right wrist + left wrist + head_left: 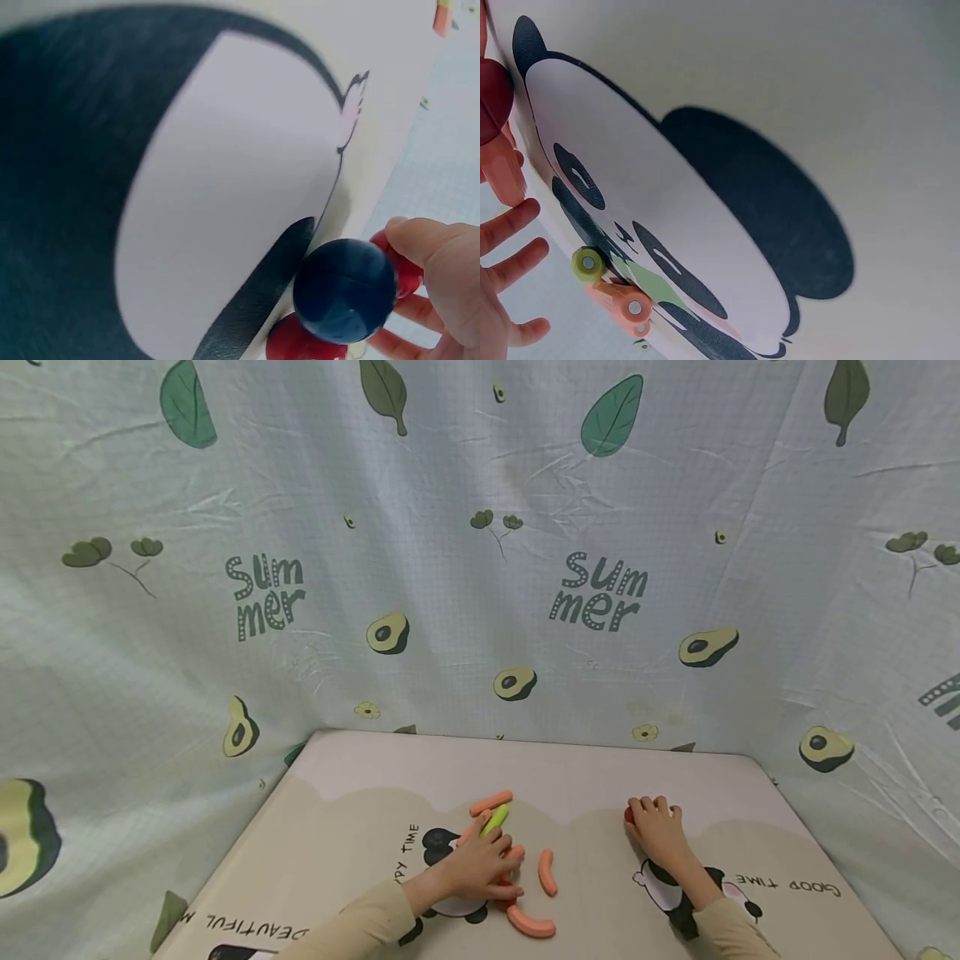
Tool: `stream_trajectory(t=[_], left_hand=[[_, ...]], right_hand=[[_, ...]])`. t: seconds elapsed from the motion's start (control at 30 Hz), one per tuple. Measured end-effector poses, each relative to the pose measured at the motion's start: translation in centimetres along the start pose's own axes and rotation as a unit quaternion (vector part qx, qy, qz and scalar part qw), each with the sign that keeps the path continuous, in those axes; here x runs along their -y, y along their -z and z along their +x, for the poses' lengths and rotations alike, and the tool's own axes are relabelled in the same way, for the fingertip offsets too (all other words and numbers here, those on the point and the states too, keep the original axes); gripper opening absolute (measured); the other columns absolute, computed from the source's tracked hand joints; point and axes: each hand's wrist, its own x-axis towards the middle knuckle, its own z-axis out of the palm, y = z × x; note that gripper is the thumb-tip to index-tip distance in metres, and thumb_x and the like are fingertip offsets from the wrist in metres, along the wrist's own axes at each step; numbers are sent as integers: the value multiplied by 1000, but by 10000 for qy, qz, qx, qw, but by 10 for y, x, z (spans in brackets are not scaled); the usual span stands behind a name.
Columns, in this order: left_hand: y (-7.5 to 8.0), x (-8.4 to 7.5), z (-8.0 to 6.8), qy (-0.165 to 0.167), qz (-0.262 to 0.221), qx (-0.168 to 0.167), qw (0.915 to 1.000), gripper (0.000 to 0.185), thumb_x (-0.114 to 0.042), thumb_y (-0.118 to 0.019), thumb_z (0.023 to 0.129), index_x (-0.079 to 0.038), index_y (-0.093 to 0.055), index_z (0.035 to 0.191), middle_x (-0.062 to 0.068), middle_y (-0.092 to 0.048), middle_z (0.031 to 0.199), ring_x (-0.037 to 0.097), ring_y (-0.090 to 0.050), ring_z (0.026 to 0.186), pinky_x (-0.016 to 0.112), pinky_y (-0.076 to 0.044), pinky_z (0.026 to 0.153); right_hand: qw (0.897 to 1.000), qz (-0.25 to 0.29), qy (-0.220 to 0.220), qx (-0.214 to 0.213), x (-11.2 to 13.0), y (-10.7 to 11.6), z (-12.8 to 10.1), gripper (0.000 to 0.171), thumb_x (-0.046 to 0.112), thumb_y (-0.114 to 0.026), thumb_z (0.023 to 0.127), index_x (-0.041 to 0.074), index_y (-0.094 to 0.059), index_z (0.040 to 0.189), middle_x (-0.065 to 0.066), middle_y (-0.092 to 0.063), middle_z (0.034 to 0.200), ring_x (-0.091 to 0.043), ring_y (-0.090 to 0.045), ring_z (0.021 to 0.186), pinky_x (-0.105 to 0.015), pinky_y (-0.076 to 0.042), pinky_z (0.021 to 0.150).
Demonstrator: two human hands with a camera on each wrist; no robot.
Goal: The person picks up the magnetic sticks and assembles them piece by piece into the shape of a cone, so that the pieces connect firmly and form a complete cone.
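My left hand (480,864) lies flat on the mat over a cluster of orange sausage-shaped pieces (547,871) and a red piece (490,97). Its fingers (510,225) are stretched out, close to a green tube (589,262) and an orange tube (632,305). The green tube (495,818) lies just beyond the fingertips. My right hand (656,827) rests further right, its fingers (439,259) curled round a dark blue ball (345,289) and two red balls (300,341). Only a sliver of red (628,814) shows in the head view.
The panda-print play mat (352,827) covers the surface. An avocado-print "summer" cloth (480,568) hangs as a wall behind and on both sides. Another orange piece (531,922) lies near my left wrist, and one (491,802) at the back.
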Motion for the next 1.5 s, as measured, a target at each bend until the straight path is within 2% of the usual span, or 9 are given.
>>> stream_trajectory(t=[0.17, 0.4, 0.57, 0.83, 1.07, 1.33, 1.43, 1.5], left_hand=[[0, 1, 0, -21, 22, -43, 10000, 36, -59, -39, 85, -31, -59, 93, -6, -51, 84, 11, -41, 79, 52, -35, 88], [-1, 1, -1, -35, 56, -56, 10000, 40, -60, -39, 84, -30, -61, 99, -5, -53, 87, 12, -44, 80, 53, -35, 89], [-2, 2, -1, -17, 21, -25, 10000, 44, -62, -38, 84, -29, -60, 104, -5, -53, 88, 13, -44, 82, 53, -34, 89], [-2, 4, -1, -68, -80, -48, 9999, 44, -61, -40, 83, -29, -60, 104, -5, -54, 90, 13, -43, 82, 50, -35, 86], [-3, 4, 1, -93, -57, -64, 9999, 44, -63, -40, 82, -30, -62, 102, -5, -55, 91, 12, -45, 83, 53, -35, 88], [-5, 4, 1, -107, -72, -217, 9997, 48, -66, -43, 79, -29, -61, 103, -5, -55, 89, 12, -43, 82, 53, -35, 86], [-5, 4, 2, -114, -101, -190, 9997, 50, -66, -42, 79, -28, -61, 105, -5, -55, 89, 12, -43, 82, 53, -36, 85], [-4, 4, 2, -87, -118, -50, 9999, 51, -67, -41, 79, -29, -61, 107, -5, -55, 90, 12, -44, 83, 53, -37, 85]], right_hand=[[9995, 244, 189, -46, 6, 4, 2, 34, 18, -72, 71, 6, -57, 99, -12, -58, 91, -33, -50, 86, -52, -40, 70], [9959, 465, 687, -360, 15, 7, 4, 39, 17, -76, 66, 10, -57, 99, -8, -56, 92, -30, -50, 86, -49, -42, 68], [9942, 613, 793, -392, 23, 10, 5, 38, 18, -76, 67, 11, -58, 99, -7, -56, 91, -29, -50, 87, -50, -42, 69], [9945, 660, 812, -108, 40, 13, 6, 38, 21, -75, 69, 12, -57, 101, -6, -54, 93, -27, -49, 89, -47, -42, 73], [9918, 901, 910, -32, 55, 15, 6, 40, 19, -77, 66, 7, -58, 98, -6, -56, 93, -26, -50, 90, -47, -42, 75], [9882, 1033, 1030, 471, 73, 22, 8, 35, 21, -73, 70, 10, -58, 100, -6, -57, 95, -24, -49, 92, -46, -40, 78], [9884, 912, 1099, 510, 79, 23, 8, 35, 24, -72, 72, 12, -58, 102, -4, -57, 95, -23, -49, 93, -44, -40, 78], [9880, 879, 1191, 444, 83, 24, 9, 35, 26, -72, 72, 12, -58, 102, -3, -57, 94, -23, -49, 92, -44, -40, 77]])
